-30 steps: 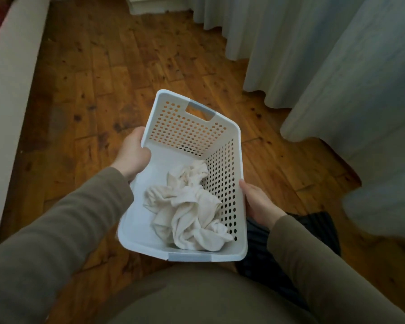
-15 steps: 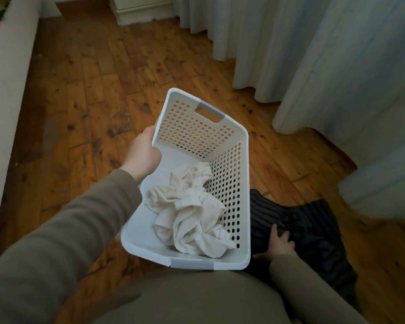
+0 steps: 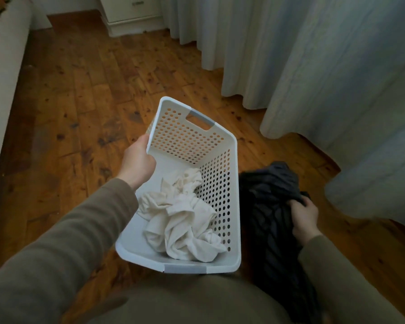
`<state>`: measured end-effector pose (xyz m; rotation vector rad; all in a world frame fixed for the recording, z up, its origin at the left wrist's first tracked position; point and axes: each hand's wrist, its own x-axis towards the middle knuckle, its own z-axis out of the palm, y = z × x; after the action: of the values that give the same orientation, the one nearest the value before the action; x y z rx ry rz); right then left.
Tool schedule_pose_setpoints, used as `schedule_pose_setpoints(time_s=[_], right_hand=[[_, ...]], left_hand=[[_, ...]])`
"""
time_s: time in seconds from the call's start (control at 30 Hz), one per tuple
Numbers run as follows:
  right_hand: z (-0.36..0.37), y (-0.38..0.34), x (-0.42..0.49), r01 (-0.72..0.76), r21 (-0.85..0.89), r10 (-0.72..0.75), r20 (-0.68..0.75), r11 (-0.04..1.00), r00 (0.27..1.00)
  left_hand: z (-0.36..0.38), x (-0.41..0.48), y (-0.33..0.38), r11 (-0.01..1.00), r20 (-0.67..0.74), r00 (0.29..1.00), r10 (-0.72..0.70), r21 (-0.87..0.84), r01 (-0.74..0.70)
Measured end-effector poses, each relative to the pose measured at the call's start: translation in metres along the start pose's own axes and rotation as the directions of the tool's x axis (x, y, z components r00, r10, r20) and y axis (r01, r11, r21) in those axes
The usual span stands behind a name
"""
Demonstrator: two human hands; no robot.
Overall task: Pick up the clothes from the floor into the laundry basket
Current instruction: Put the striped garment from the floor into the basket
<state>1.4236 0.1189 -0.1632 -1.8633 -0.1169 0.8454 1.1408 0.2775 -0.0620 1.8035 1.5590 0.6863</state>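
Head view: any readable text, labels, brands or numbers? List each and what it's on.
None readable.
Basket: plain white plastic with grey handle strips, no label visible.
White cloth and dark garment: no print or tag visible.
Drawer unit at the top: only a small handle, no text.

White perforated plastic laundry basket (image 3: 222, 181) tilted, crumpled cream cloth (image 3: 180, 220) inside; dark, possibly striped garment (image 3: 269, 206) bunched just right of it.
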Motion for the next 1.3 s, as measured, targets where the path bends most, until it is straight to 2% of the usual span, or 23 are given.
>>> schedule_pose_setpoints(time_s=[0.07,0.17,0.27,0.33,0.43,0.5,0.53,0.6,0.63,0.67,0.7,0.73,0.77,0.8,0.83,0.87,0.93,0.97,1.0,1.03,1.1,1.23,1.3], right_hand=[[0.008,-0.031,-0.005,-0.037,0.200,0.034,0.022,0.979,0.999],[0.027,-0.072,-0.017,-0.113,0.408,0.056,0.148,0.906,0.987],[0.052,-0.099,-0.043,-0.150,0.486,0.008,0.282,0.861,0.960],[0.075,-0.100,-0.066,-0.061,0.484,-0.107,0.313,0.873,0.944],[0.111,-0.078,-0.100,0.140,0.336,-0.255,0.327,0.931,0.910],[0.128,-0.054,-0.114,0.289,0.096,-0.302,0.424,0.952,0.854],[0.134,-0.043,-0.117,0.338,-0.050,-0.260,0.538,0.940,0.802],[0.137,-0.025,-0.118,0.358,-0.280,-0.022,0.760,0.891,0.650],[0.135,-0.019,-0.116,0.370,-0.322,0.049,0.808,0.872,0.588],[0.131,-0.018,-0.112,0.391,-0.295,0.017,0.817,0.872,0.577],[0.127,-0.019,-0.105,0.400,-0.223,-0.087,0.775,0.889,0.626],[0.119,-0.023,-0.095,0.385,-0.142,-0.198,0.670,0.912,0.715],[0.110,-0.026,-0.082,0.366,-0.086,-0.278,0.501,0.927,0.820],[0.099,-0.028,-0.067,0.374,-0.086,-0.329,0.326,0.924,0.887],[0.087,-0.029,-0.053,0.393,-0.186,-0.359,0.192,0.901,0.913],[0.076,-0.024,-0.038,0.373,-0.341,-0.348,0.133,0.863,0.928],[0.061,-0.006,-0.017,0.205,-0.444,-0.131,0.192,0.873,0.973],[0.057,0.002,-0.013,0.033,-0.363,0.073,0.273,0.931,0.959],[0.058,0.010,-0.011,-0.164,-0.231,0.244,0.379,0.959,0.893],[0.061,0.015,-0.010,-0.332,-0.097,0.337,0.471,0.938,0.815],[0.069,0.015,-0.011,-0.495,0.088,0.368,0.560,0.864,0.742],[0.094,-0.011,-0.027,-0.401,0.140,0.251,0.586,0.905,0.771],[0.103,-0.019,-0.028,-0.254,0.144,0.162,0.463,0.956,0.872]], left_hand=[[0.003,0.001,0.002,1.000,-0.014,1.000,0.003,0.014,-0.002],[0.007,0.003,0.003,0.999,-0.025,1.000,0.005,0.038,-0.004],[0.008,0.005,0.002,0.999,-0.031,1.000,-0.003,0.047,0.005],[0.007,0.005,0.001,0.999,-0.035,0.999,-0.019,0.040,0.021],[0.007,0.006,0.001,0.999,-0.038,0.999,-0.026,0.045,0.027],[0.008,0.005,0.003,0.998,-0.039,0.999,-0.019,0.052,0.021],[0.008,0.005,0.005,0.999,-0.040,0.999,-0.012,0.050,0.013],[0.010,0.003,0.009,0.999,-0.048,0.999,0.005,0.047,-0.003],[0.010,0.003,0.010,0.999,-0.051,0.999,0.014,0.051,-0.011],[0.010,0.003,0.011,0.998,-0.051,0.998,0.020,0.056,-0.018],[0.009,0.003,0.010,0.998,-0.050,0.998,0.024,0.052,-0.021],[0.007,0.003,0.009,0.999,-0.045,0.999,0.023,0.044,-0.021],[0.006,0.004,0.007,0.999,-0.041,0.999,0.023,0.043,-0.021],[0.004,0.004,0.006,0.999,-0.038,0.999,0.022,0.049,-0.020],[0.003,0.004,0.004,0.998,-0.036,0.999,0.017,0.056,-0.015],[0.002,0.004,0.004,0.998,-0.035,0.999,0.011,0.061,-0.008],[0.003,0.005,0.004,0.999,-0.034,0.999,0.000,0.048,0.001],[0.003,0.004,0.005,0.999,-0.034,0.999,-0.003,0.035,0.004],[0.003,0.003,0.006,1.000,-0.034,0.999,-0.005,0.027,0.006],[0.003,0.003,0.006,1.000,-0.036,0.999,-0.004,0.026,0.005],[0.004,0.001,0.005,0.999,-0.037,0.999,-0.002,0.036,0.003],[0.003,0.004,-0.001,0.998,-0.037,0.999,-0.011,0.062,0.013],[0.002,0.005,-0.003,0.998,-0.032,0.999,-0.010,0.058,0.011]])
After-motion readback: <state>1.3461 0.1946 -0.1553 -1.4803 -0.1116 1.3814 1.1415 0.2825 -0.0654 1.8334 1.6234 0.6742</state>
